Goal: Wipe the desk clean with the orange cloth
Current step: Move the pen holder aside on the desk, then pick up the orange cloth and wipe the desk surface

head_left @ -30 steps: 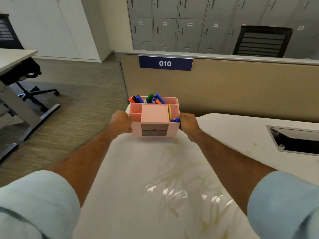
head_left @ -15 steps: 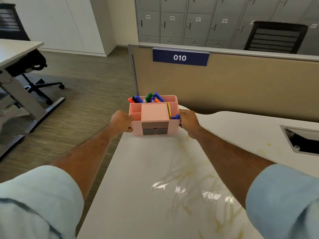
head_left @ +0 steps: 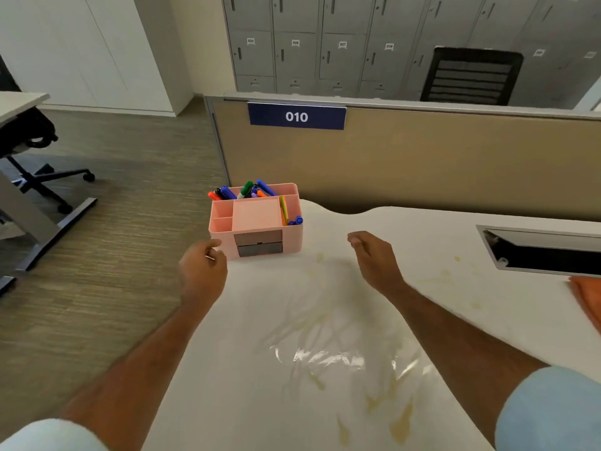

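The orange cloth (head_left: 585, 297) lies at the far right edge of the desk (head_left: 260, 320), half out of view. It looks soft and light; pinch it anywhere. The left hand (head_left: 201, 271) and right hand (head_left: 374, 258) hold nothing, fingers loose.

I see grey numbered lockers (head_left: 312, 43) upper centre, white cabinets (head_left: 81, 50) upper left, tan partition (head_left: 422, 161) signed 010 mid-frame, wood-look floor (head_left: 107, 255) left, black office chair (head_left: 35, 151) far left.
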Demonstrator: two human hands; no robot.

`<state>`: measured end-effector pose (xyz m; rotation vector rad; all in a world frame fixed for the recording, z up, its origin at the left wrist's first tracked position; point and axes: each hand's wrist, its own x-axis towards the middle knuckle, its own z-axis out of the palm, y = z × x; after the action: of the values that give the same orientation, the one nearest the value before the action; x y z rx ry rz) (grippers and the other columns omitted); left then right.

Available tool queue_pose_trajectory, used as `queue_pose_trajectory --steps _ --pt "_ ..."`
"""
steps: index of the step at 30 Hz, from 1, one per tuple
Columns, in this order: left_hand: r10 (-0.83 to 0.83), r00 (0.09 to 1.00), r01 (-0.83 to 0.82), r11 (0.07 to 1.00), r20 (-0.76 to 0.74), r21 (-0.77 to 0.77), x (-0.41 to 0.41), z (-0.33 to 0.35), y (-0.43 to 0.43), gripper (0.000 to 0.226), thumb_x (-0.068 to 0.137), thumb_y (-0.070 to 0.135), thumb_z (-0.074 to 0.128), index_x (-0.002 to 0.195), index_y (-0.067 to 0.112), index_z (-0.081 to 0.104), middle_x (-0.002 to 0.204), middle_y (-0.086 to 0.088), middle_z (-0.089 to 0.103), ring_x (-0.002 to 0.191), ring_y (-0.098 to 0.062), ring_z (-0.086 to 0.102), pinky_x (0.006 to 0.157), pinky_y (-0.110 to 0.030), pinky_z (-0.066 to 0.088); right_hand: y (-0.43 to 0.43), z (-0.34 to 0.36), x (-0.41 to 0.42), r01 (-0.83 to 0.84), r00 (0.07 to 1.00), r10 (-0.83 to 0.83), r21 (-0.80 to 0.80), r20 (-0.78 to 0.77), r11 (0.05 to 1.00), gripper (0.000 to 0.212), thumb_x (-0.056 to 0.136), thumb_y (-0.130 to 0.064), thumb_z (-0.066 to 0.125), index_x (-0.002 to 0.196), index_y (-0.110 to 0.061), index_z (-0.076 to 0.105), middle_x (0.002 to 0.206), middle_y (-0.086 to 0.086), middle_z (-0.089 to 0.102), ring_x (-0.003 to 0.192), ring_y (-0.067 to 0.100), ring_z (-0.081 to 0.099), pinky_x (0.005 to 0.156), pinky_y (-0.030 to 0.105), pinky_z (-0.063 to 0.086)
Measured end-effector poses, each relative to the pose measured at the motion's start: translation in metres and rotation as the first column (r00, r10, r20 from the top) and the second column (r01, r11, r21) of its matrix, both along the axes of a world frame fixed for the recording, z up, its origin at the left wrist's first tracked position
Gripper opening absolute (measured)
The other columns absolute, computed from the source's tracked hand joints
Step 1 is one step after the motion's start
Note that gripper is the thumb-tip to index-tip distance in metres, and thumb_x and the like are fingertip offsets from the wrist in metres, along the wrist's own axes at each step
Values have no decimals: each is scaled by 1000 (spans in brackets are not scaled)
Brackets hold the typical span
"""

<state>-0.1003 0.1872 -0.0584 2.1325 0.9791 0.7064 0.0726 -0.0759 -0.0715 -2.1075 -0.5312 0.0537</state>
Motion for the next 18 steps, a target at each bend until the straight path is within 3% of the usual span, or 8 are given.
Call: queue_pose_trajectory --steps 4,7,13,18 --pt "-187 980 183 982 -71 -55 8 -5 -60 24 93 13 53 112 10 67 105 -8 69 85 -18 60 77 -29 47 -76 -9 -7 73 994 -64 -96 94 993 22 97 -20 50 106 -14 70 108 -3 71 101 11 64 92 25 47" --pt "-356 926 351 934 -123 -59 23 -8 -105 21 92 13 55 108 14 69 106 -3 70 86 -15 61 80 -27 47 -136 -11 -9 150 986 -137 -137 99 979 20 95 -21 54 106 -15 70 110 -3 71 102 11 64 94 24 46" --pt "-609 769 604 792 -195 -94 57 -1 -221 17 89 17 58 99 19 71 95 7 68 76 -4 61 68 -17 43 -270 -2 -14 336 942 -323 -187 95 923 21 93 -19 58 110 -12 70 115 3 70 108 18 63 99 30 45" --pt "-697 675 691 712 -243 -121 73 -1 -289 15 88 22 58 96 24 70 92 13 68 77 -4 64 71 -22 49 -354 -2 -14 428 903 -407 -378 139 821 29 91 -23 61 118 -14 64 126 5 63 120 24 54 106 37 38"
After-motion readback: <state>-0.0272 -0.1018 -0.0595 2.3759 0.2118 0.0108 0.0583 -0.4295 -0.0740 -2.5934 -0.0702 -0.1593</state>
